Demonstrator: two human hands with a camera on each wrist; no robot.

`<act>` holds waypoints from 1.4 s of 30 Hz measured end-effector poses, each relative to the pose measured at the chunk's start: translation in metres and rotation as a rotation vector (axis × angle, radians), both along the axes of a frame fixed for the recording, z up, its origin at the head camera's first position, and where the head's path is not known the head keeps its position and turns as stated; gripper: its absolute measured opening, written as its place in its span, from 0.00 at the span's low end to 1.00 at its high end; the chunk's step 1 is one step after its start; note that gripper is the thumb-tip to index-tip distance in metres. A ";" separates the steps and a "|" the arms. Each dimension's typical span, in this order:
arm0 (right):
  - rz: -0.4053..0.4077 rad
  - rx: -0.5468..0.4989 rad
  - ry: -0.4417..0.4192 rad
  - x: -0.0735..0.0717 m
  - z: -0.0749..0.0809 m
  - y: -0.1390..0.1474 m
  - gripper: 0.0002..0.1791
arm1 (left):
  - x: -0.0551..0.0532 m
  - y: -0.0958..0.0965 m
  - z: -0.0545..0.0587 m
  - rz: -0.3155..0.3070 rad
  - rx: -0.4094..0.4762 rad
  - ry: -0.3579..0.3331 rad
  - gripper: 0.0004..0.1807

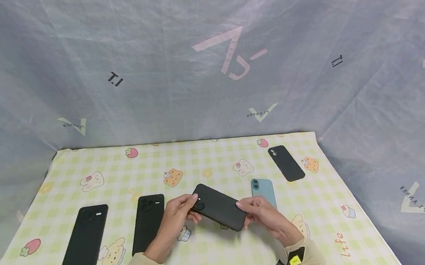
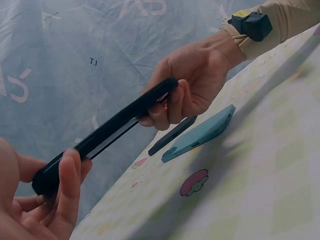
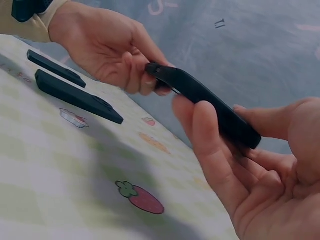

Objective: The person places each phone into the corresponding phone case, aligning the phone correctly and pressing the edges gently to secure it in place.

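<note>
Both hands hold a black phone (image 1: pixel 219 207) above the tablecloth, its back tilted up and its round camera at the left end. My left hand (image 1: pixel 178 215) pinches the camera end, thumb on the back and fingers beneath. At the opposite end, my right hand (image 1: pixel 263 216) grips the phone between thumb and fingers. In the left wrist view, a paler strip runs along the underside of the held phone (image 2: pixel 110 125); whether a case is fitted cannot be told. A light blue phone (image 1: pixel 263 191) lies near the right hand, partly hidden by it.
Left of the left hand lies a black phone (image 1: pixel 149 223), partly covered by the forearm. Farther left is a flat black phone-shaped piece (image 1: pixel 84 239) with a pale spot near its top. A black phone case (image 1: pixel 287 163) lies at the back right. Grey-blue cloth (image 1: pixel 176 88) hangs behind the table.
</note>
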State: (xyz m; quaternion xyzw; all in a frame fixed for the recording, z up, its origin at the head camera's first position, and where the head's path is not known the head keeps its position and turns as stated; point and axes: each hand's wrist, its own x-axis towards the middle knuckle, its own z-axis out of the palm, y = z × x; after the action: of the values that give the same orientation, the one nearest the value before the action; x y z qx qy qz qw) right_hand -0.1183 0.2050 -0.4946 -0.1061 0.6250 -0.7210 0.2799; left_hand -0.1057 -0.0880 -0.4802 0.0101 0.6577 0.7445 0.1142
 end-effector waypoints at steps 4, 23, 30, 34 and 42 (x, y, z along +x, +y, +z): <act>-0.060 -0.007 -0.002 0.003 -0.001 -0.006 0.13 | 0.001 0.007 -0.001 0.069 0.003 -0.016 0.21; -0.310 0.059 -0.001 0.025 0.003 -0.042 0.17 | 0.025 0.038 -0.007 0.133 0.061 -0.013 0.31; -0.309 0.067 0.052 0.029 0.000 -0.050 0.18 | 0.024 0.043 -0.006 0.225 -0.005 0.002 0.26; -0.291 0.092 0.086 0.029 -0.001 -0.050 0.19 | 0.022 0.043 -0.006 0.232 -0.029 0.026 0.22; -0.220 0.142 0.157 0.027 0.001 -0.048 0.20 | 0.015 0.040 -0.003 0.201 -0.081 0.090 0.20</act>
State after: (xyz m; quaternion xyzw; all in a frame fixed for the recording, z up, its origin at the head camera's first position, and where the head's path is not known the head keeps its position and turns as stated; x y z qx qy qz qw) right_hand -0.0913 0.1567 -0.4937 -0.0729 0.7022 -0.6908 0.1563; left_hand -0.0904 -0.0481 -0.4829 -0.0274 0.6896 0.7236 0.0096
